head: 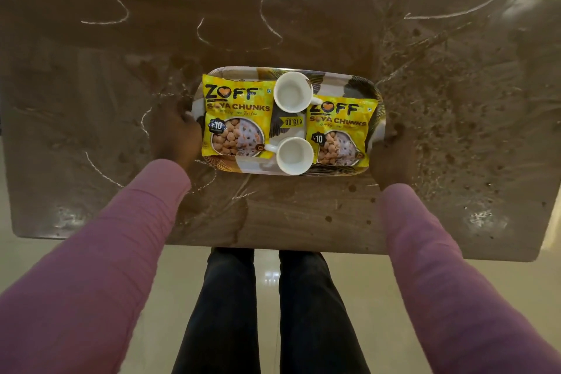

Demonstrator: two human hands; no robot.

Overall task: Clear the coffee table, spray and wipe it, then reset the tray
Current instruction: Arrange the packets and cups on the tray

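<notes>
Glossy cream floor tiles [130, 276] show past the near edge of the table [303, 215] and beyond its far right corner; two legs in dark trousers [226, 307] stand by that near edge; a bright glint of light [271, 276] lies on the tiles between them.

Dim, soft focus, wide-angle edge bending

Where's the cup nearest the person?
Head view: the near cup stands at the tray's near edge, between the left packet and the right packet.
</notes>
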